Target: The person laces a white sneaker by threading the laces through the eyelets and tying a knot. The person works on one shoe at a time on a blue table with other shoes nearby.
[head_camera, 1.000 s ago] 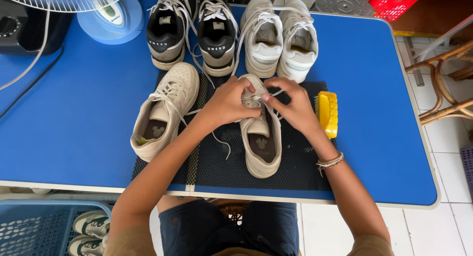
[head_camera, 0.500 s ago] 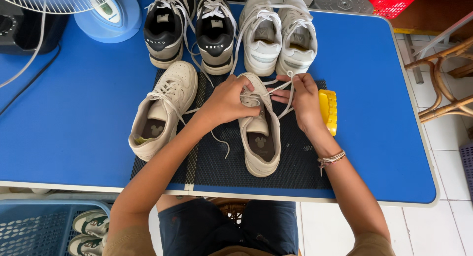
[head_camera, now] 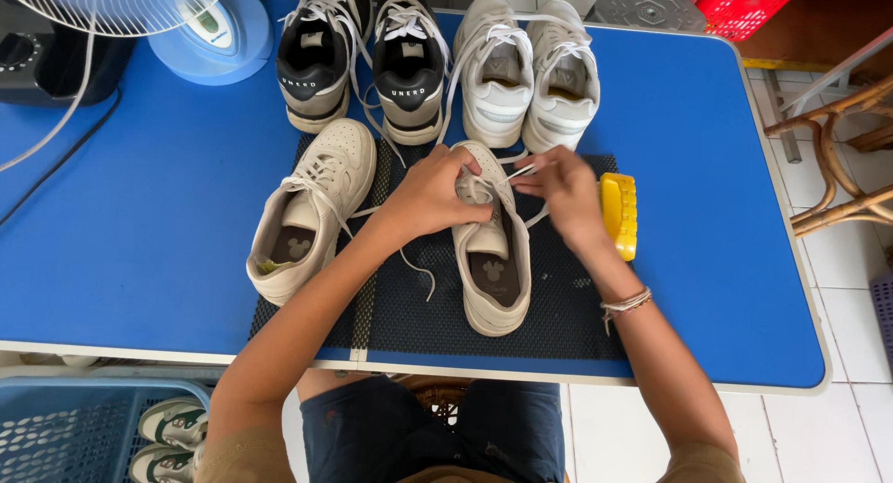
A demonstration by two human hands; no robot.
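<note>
Right hand (head_camera: 566, 193) has shifted onto the laces of the beige sneaker (head_camera: 491, 260).

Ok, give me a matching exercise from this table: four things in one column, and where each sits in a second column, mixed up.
Things:
1. yellow brush
2. black shoes
3. blue basket
4. fan

Places:
A. far edge of the table, left of the white pair
B. top left corner
C. on the mat, just beyond the right hand
D. below the table, lower left

Pairs: 1-C, 2-A, 3-D, 4-B
</note>
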